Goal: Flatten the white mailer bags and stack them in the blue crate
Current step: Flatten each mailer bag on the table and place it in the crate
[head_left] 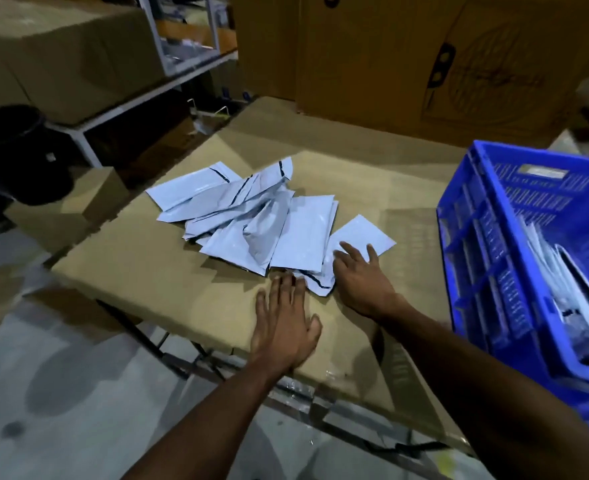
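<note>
Dim, bluish indoor light; soft shadows fall across the bench; wide-angle bending at the edges; slight motion blur throughout.

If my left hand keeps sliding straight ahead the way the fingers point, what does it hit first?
Your left hand lies flat on the cardboard table, fingertips almost at the crumpled mailer bag at the pile's near edge. It would likely meet that bag first.

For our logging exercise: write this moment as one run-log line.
left hand: flat on table | right hand: pressing nearest mailer bag | blue crate: holds bags
</note>
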`<state>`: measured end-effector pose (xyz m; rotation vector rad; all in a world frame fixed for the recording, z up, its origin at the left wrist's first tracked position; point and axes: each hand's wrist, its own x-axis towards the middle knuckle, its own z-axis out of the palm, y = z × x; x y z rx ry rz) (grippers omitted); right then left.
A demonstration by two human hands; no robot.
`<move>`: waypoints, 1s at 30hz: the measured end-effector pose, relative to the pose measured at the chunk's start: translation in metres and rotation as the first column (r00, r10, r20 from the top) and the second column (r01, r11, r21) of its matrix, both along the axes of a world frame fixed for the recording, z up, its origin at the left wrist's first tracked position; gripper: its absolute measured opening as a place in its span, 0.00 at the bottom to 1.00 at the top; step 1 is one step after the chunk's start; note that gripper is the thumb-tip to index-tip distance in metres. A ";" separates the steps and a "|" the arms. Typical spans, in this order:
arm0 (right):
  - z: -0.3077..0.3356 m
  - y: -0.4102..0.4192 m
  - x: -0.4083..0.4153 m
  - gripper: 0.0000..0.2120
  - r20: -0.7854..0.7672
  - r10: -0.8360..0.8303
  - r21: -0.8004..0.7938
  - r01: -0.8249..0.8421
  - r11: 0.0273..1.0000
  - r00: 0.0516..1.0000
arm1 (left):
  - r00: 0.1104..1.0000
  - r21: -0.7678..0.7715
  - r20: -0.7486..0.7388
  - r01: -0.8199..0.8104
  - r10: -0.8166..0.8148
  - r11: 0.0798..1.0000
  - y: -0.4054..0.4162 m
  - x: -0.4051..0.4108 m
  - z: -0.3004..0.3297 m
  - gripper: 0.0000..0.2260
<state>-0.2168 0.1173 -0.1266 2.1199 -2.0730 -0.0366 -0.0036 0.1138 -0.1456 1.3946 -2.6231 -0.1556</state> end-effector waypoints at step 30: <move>-0.018 0.140 0.063 0.40 0.198 -0.269 0.209 0.228 0.951 0.942 | 0.876 0.011 -0.045 0.481 -0.480 0.877 -0.045 0.075 0.022 0.33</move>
